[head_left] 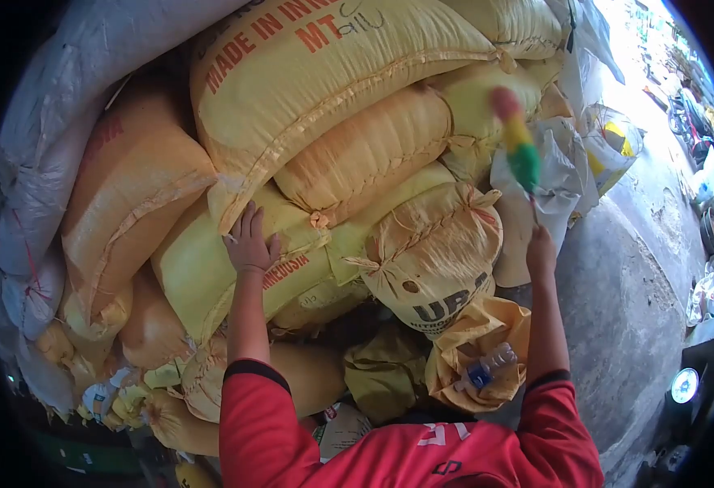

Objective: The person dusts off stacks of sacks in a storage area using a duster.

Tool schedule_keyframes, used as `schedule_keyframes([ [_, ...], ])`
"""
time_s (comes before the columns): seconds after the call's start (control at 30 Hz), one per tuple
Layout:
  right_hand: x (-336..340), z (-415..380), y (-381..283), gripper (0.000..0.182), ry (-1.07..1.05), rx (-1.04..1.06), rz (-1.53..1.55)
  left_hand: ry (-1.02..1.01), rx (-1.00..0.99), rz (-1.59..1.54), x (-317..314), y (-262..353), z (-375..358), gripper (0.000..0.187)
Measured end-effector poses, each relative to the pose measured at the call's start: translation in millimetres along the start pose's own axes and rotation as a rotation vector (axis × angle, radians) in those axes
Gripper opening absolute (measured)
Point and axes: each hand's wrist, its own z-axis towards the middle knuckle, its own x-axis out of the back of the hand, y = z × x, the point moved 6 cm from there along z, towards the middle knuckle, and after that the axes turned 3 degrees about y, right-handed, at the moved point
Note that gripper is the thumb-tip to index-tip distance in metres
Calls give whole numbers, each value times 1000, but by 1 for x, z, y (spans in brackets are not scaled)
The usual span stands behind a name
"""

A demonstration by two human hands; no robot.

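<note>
My right hand (541, 250) is closed round the thin handle of a duster (522, 154) with a red, yellow and green head. The duster points up and away, slightly blurred, in front of pale sacks. My left hand (253, 241) lies with fingers spread on the stacked sacks. It rests at the lower corner of a large yellow sack (316, 89) with red lettering, over another yellow sack (194, 276) beneath. An orange-tan sack (373, 150) lies between the hands, and a tied sack marked in black (438, 248) stands below it.
An opened sack (446, 366) with a plastic bottle (491, 366) is close to my body. White sacks (56, 122) rise at the left. Concrete floor (609, 325) runs along the right, with a round dial (685, 385) and assorted goods at its far edge.
</note>
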Motion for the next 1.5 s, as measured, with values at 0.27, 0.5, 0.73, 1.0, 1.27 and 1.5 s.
schedule_keyframes([
  [0.27, 1, -118, -61, 15, -214, 176, 190, 34, -15, -46, -4, -1, 2, 55],
  [0.5, -39, -88, -93, 20, -323, 273, 122, -87, 18, 29, -6, -2, 1, 57],
  [0.73, -32, -106, 12, 26, -101, -187, 325, 37, 8, -56, 1, -1, 2, 54],
  [1.0, -39, -148, -118, 15, -399, 218, 197, 14, 19, -5, 0, -2, 4, 56],
  [1.27, -40, -86, 24, 25, 127, -319, 483, 34, 27, -96, 3, -1, 3, 55],
  [1.5, -43, -149, -76, 9, -242, 329, 272, 35, 36, -87, 1, -3, 1, 55],
])
